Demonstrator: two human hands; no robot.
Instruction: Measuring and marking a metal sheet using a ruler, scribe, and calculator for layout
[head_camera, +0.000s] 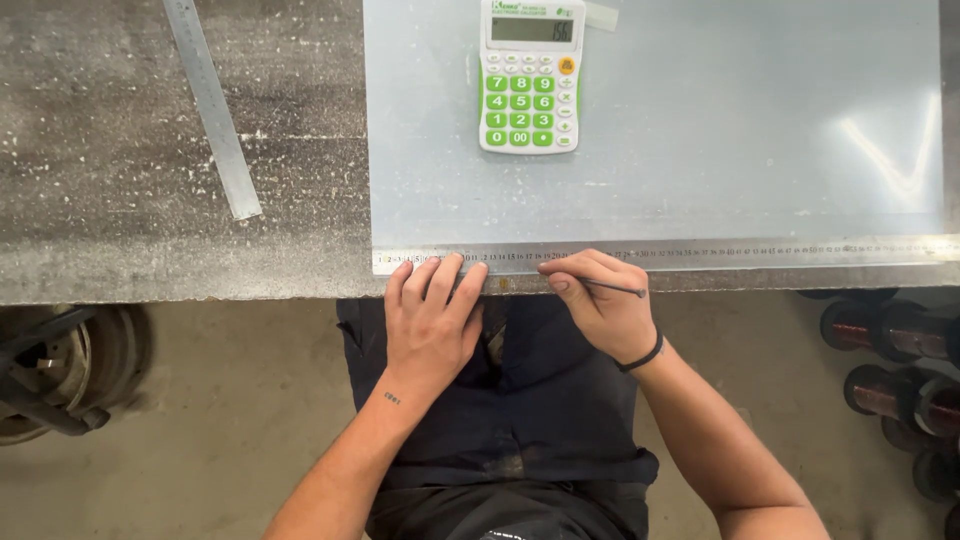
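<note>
1. A worn grey workbench (120, 200) fills the upper part of the view, with a concrete floor below it.
2. One pale metal sheet (700, 150) lies on the bench; every place below is given relative to it.
3. Two rulers: a long ruler (700, 252) along the sheet's near edge, and a short ruler (212, 105) lying slanted on the bench, well off its left edge.
4. One white calculator (530, 75) with green keys lies on the sheet near its far edge.
5. The left hand (432, 325) presses spread fingers on the long ruler at the sheet's near left corner.
6. The right hand (600, 300), just beside it, pinches one thin scribe (615, 288) against the ruler's near edge.
7. Several wire spools (890, 390) lie on the floor below the sheet's right corner.
</note>
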